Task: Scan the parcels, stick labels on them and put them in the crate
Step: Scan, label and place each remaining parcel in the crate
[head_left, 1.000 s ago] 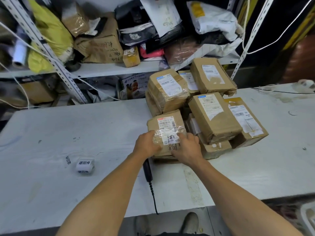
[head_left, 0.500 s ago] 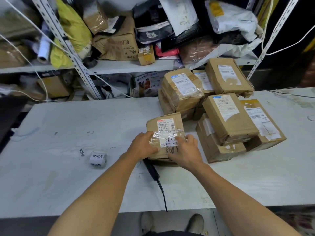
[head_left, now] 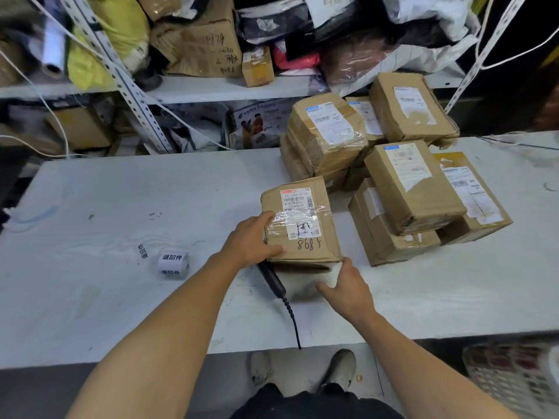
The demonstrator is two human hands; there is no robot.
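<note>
taped brown parcel (head_left: 299, 225) flat on table (head_left: 151, 192)

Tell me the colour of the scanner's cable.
Black, a coiled cable running off the table edge; head view.
</note>
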